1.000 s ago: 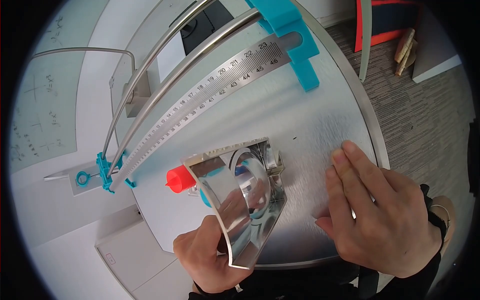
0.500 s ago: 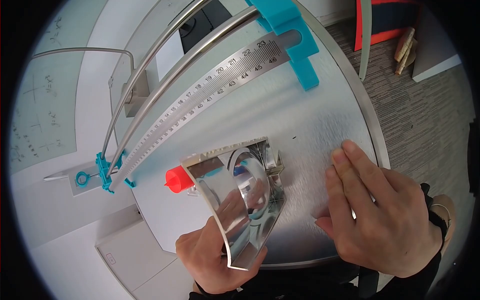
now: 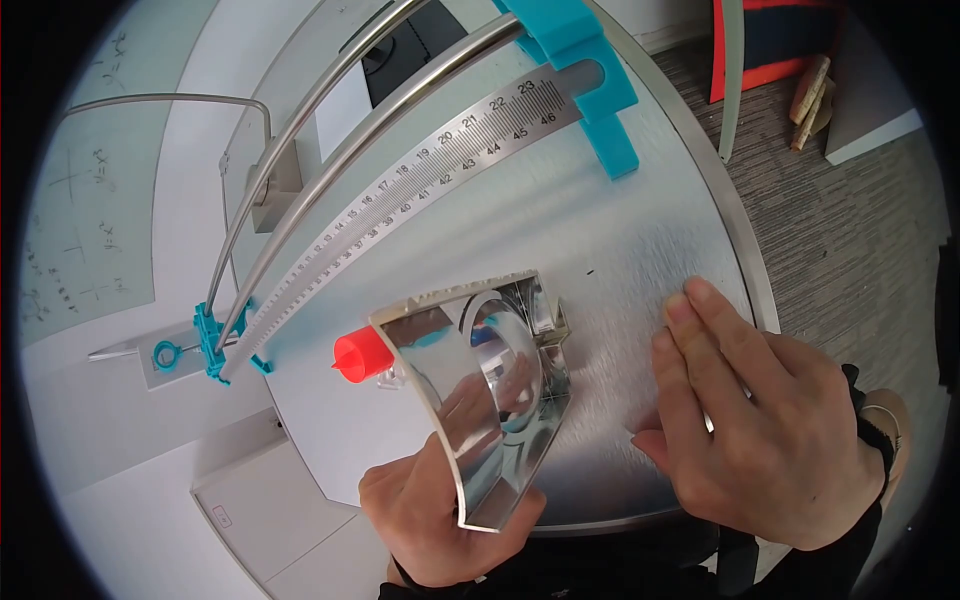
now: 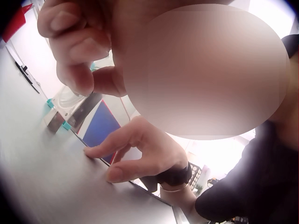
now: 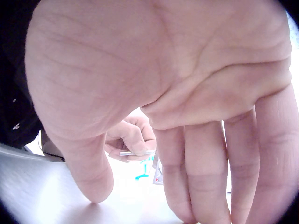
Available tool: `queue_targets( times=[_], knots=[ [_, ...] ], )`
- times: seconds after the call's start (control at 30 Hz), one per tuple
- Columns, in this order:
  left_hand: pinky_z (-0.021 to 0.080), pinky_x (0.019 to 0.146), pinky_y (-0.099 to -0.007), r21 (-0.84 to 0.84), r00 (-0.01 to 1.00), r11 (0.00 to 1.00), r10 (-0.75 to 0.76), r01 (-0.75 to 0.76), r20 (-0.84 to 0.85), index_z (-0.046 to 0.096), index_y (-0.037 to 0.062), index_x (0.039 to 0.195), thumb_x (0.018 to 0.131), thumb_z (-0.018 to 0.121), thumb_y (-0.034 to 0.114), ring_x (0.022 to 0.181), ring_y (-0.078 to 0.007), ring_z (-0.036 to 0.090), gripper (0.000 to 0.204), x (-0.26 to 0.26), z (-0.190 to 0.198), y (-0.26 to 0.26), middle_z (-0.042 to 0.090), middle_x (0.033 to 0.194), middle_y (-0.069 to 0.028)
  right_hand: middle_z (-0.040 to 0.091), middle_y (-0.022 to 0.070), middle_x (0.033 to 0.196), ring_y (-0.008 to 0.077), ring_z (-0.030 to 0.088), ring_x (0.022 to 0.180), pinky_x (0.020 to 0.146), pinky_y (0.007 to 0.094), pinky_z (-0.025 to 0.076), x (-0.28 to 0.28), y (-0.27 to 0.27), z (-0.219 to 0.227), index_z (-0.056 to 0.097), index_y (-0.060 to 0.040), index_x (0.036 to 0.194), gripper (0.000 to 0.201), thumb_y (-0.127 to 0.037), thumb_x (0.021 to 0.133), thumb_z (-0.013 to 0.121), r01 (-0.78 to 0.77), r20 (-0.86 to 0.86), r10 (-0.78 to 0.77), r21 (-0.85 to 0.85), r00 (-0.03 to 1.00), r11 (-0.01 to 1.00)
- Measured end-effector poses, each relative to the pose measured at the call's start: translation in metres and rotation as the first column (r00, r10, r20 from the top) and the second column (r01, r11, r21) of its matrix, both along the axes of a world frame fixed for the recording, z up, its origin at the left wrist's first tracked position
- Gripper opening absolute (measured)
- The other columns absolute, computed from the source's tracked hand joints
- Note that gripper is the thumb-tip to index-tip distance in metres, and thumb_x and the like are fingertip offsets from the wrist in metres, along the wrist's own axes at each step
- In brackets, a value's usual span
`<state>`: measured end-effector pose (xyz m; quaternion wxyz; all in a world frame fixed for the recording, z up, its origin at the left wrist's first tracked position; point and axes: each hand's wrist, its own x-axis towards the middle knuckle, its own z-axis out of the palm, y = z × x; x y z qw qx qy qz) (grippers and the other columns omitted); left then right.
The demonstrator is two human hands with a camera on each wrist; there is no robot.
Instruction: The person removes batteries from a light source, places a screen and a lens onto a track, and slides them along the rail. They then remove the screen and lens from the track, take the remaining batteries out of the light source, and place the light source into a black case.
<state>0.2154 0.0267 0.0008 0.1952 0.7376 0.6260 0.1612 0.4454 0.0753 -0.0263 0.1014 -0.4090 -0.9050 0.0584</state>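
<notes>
My left hand point(image 3: 425, 515) grips the lower end of a mirror-finished silver tray point(image 3: 425, 355) with a round recess and raised rims. In the right wrist view, a thin bright edge point(image 5: 133, 153) crosses that hand's fingers. The left wrist view shows the same hand's curled fingers point(image 4: 84, 49) close up. My right hand point(image 3: 765, 425) rests its fingertips and thumb on the brushed metal table point(image 3: 620, 260), fingers extended and side by side, palm raised. Just left of the tray lies a red conical cap point(image 3: 362, 357); whatever it belongs to is hidden behind the tray.
A long steel ruler point(image 3: 440, 150) spans the table between a near teal bracket point(image 3: 570, 45) and a far teal bracket point(image 3: 208, 340), beside two metal tubes point(image 3: 350, 130). The table's rounded rim point(image 3: 735, 230) borders the carpeted floor point(image 3: 840, 260).
The left hand has shifted slightly right around the tray's lower end, and the tray's lower corner has risen a little. The right hand stays in place on the table.
</notes>
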Motion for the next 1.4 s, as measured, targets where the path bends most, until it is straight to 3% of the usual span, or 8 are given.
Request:
queue_targets(
  times=[0.27, 0.33, 0.57, 1.07, 1.17, 1.27, 1.33, 1.4],
  knots=[
    [0.052, 0.058, -0.0233, -0.006, 0.996, 0.998, -0.07, 0.07, -0.055, 0.047, -0.0055, 0.124, 0.08, 0.082, 0.009, 0.079, -0.017, 0.07, 0.057, -0.001, 0.0, 0.0, 0.07, 0.097, -0.0166, 0.073, 0.0284, 0.106, 0.0401, 0.068, 0.117, 0.068, 0.0384, 0.062, 0.0, 0.001, 0.001, 0.075, 0.009, 0.099, 0.044, -0.028, 0.075, 0.074, -0.006, -0.003, 0.006, -0.006, 1.0, 1.0],
    [0.057, 0.067, -0.0315, 0.026, 0.986, 0.987, 0.161, -0.162, 0.032, 0.072, -0.0082, 0.109, 0.058, 0.074, 0.009, 0.067, -0.0272, 0.074, 0.054, 0.004, -0.006, -0.003, 0.076, 0.084, -0.0151, 0.073, 0.0281, 0.106, 0.0399, 0.069, 0.116, 0.067, 0.0381, 0.062, 0.002, 0.001, 0.0, 0.074, 0.0088, 0.1, 0.045, -0.028, 0.075, 0.074, -0.008, 0.003, 0.008, 0.0, 1.0, 1.0],
    [0.043, 0.043, -0.0245, 0.119, 0.999, 0.993, 0.005, -0.009, 0.037, 0.057, 0.0067, 0.077, 0.073, 0.075, 0.005, 0.043, -0.0139, 0.058, 0.018, 0.001, 0.0, 0.009, 0.058, 0.055, -0.0013, 0.072, 0.025, 0.114, 0.0353, 0.071, 0.112, 0.067, 0.0386, 0.062, 0.006, 0.003, 0.006, 0.07, 0.0058, 0.106, 0.055, -0.032, 0.068, 0.084, -0.019, 0.021, 0.02, -0.024, 1.0, 1.0],
    [0.032, 0.035, -0.034, 0.278, 0.947, 0.959, 0.045, 0.048, -0.319, 0.049, 0.0099, 0.068, 0.075, 0.069, 0.012, 0.035, -0.0201, 0.047, 0.021, -0.069, -0.022, -0.054, 0.044, 0.049, -0.0001, 0.07, 0.0285, 0.118, 0.0366, 0.07, 0.112, 0.082, 0.04, 0.061, -0.015, -0.007, 0.038, 0.068, 0.0073, 0.112, 0.058, -0.038, 0.078, 0.081, -0.022, 0.228, 0.034, -0.058, 0.973, 0.998],
    [0.032, 0.034, -0.034, 0.314, 0.946, 0.945, 0.019, 0.088, -0.324, 0.047, 0.01, 0.065, 0.074, 0.069, 0.011, 0.035, -0.0197, 0.048, 0.024, -0.077, -0.028, -0.058, 0.043, 0.048, -0.0006, 0.07, 0.0285, 0.118, 0.0369, 0.071, 0.111, 0.083, 0.0395, 0.061, -0.028, -0.013, 0.053, 0.067, 0.0075, 0.114, 0.06, -0.04, 0.079, 0.081, 0.015, 0.275, 0.01, -0.087, 0.961, 0.996],
    [0.033, 0.034, -0.0336, 0.322, 0.941, 0.935, -0.031, 0.146, -0.336, 0.047, 0.0101, 0.062, 0.069, 0.069, 0.009, 0.036, -0.0192, 0.051, 0.023, -0.085, -0.031, -0.063, 0.043, 0.047, -0.0013, 0.069, 0.0279, 0.121, 0.0347, 0.071, 0.11, 0.082, 0.0377, 0.06, -0.043, -0.017, 0.071, 0.066, 0.0065, 0.122, 0.064, -0.037, 0.078, 0.083, 0.291, 0.457, -0.132, -0.297, 0.88, 0.909],
    [0.033, 0.035, -0.0334, 0.313, 0.939, 0.935, -0.057, 0.17, -0.339, 0.048, 0.0099, 0.061, 0.067, 0.069, 0.008, 0.036, -0.019, 0.052, 0.022, -0.09, -0.033, -0.065, 0.043, 0.046, -0.0017, 0.07, 0.0242, 0.122, 0.032, 0.073, 0.104, 0.081, 0.0369, 0.06, -0.03, -0.013, 0.056, 0.06, 0.0036, 0.134, 0.074, -0.034, 0.076, 0.087, 0.283, 0.004, -0.311, -0.426, 0.95, 0.859],
    [0.035, 0.036, -0.034, 0.329, 0.933, 0.921, -0.087, 0.208, -0.349, 0.05, 0.0096, 0.06, 0.064, 0.069, 0.009, 0.038, -0.0193, 0.054, 0.019, -0.096, -0.035, -0.067, 0.045, 0.045, -0.0032, 0.07, 0.0211, 0.123, 0.0296, 0.072, 0.104, 0.082, 0.0366, 0.059, -0.035, -0.005, 0.054, 0.054, 0.0021, 0.14, 0.082, -0.032, 0.075, 0.089, 0.244, -0.091, -0.319, -0.458, 0.944, 0.855]
  ],
)
